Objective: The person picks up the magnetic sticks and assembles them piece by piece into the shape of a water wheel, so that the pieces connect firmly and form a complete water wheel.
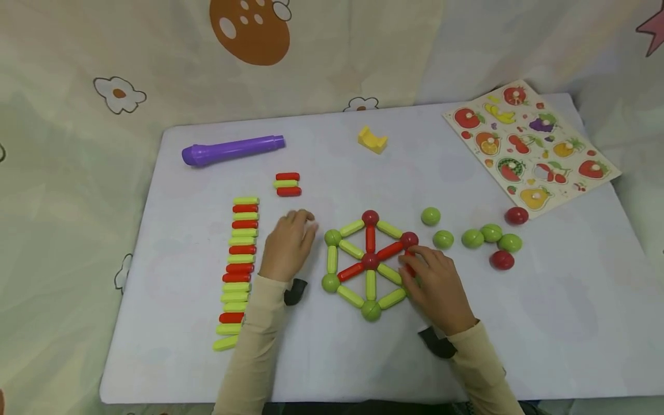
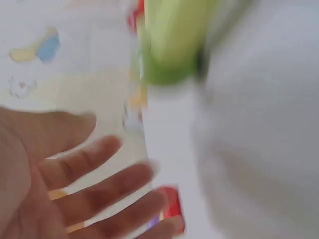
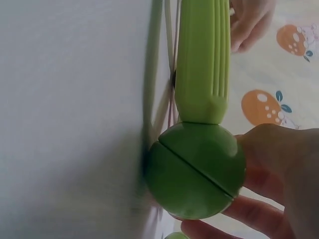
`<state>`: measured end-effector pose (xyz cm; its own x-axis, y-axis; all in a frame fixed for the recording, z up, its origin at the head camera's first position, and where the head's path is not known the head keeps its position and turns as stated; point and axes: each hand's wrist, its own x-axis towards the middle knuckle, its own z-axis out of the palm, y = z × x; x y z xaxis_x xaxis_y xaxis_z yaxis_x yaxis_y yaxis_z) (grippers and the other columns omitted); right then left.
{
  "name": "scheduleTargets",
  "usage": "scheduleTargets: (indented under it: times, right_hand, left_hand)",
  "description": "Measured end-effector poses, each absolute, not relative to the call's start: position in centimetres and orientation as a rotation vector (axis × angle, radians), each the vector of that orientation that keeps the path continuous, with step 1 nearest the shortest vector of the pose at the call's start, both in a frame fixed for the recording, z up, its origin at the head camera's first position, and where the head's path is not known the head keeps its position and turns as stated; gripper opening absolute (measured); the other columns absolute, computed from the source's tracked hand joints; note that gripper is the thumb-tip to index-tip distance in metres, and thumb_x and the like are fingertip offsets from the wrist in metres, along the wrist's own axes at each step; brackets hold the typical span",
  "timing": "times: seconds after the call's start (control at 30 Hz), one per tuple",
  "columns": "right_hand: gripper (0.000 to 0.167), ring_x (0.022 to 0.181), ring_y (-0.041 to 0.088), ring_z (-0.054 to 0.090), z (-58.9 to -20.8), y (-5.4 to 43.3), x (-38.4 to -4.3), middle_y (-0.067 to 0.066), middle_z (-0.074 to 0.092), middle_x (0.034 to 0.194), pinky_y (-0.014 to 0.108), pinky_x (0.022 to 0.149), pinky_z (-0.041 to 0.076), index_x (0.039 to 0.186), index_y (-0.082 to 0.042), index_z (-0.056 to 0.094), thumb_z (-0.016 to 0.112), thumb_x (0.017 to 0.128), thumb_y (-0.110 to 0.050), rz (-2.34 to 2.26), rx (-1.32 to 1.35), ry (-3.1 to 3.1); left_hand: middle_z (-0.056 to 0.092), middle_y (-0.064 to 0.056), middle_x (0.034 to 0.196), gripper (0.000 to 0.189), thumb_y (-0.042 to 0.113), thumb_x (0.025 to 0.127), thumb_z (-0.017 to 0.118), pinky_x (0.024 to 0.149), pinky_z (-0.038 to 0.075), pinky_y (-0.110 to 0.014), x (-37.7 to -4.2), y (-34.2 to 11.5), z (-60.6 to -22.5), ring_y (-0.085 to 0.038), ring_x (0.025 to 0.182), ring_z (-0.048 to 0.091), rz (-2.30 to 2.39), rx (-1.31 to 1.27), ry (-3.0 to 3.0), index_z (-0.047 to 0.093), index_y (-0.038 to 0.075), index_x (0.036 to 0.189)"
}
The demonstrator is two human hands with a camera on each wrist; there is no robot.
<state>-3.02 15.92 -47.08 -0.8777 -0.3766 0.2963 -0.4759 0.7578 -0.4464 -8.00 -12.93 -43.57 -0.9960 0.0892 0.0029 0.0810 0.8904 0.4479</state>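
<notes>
Between left grip (image 1: 288,243) and right grip (image 1: 436,285) lies the wheel (image 1: 370,261); the right pinches its edge, the left, loose-fingered, holds nothing.

On the white table (image 1: 565,328), a purple tube (image 1: 236,150) lies well left of a yellow block (image 1: 371,141) with a scooped-out side, and a fruit board (image 1: 531,138) lies aslant to the block's right. Behind the block hangs pale cloth (image 1: 171,43) printed with outlined white flowers (image 1: 110,98), a speckled orange fruit (image 1: 254,43) up to the block's left and a pink star (image 1: 656,29) far to its right.
</notes>
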Motion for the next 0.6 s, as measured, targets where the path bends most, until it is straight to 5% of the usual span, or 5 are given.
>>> scheduleTargets:
  times: [0.17, 0.6]
  right_hand:
    - [0.026, 0.098, 0.031, 0.059, -47.2, 16.1, -2.9, 0.014, 0.061, 0.115, 0.049, 0.08, 0.047, 0.104, -0.005, 0.07, 0.076, 0.08, -0.014, 0.825, 0.667, -2.769]
    - [0.027, 0.099, 0.03, 0.059, -47.3, 16.3, -2.7, 0.014, 0.06, 0.119, 0.048, 0.08, 0.046, 0.104, -0.005, 0.07, 0.076, 0.079, -0.014, 0.85, 0.663, -2.78]
  left_hand:
    - [0.049, -0.02, 0.131, 0.044, 0.014, 0.091, 0.064, 0.093, 0.047, -0.05, -12.1, -14.9, -44.0, -0.04, 0.12, 0.046, 0.431, 0.036, 3.151, 0.051, 0.004, 0.132]
    - [0.064, -0.018, 0.107, 0.029, 0.013, 0.086, 0.071, 0.077, 0.049, -0.045, -13.3, -15.3, -45.2, -0.035, 0.09, 0.056, 0.372, 0.084, 3.126, 0.063, 0.004, 0.113]
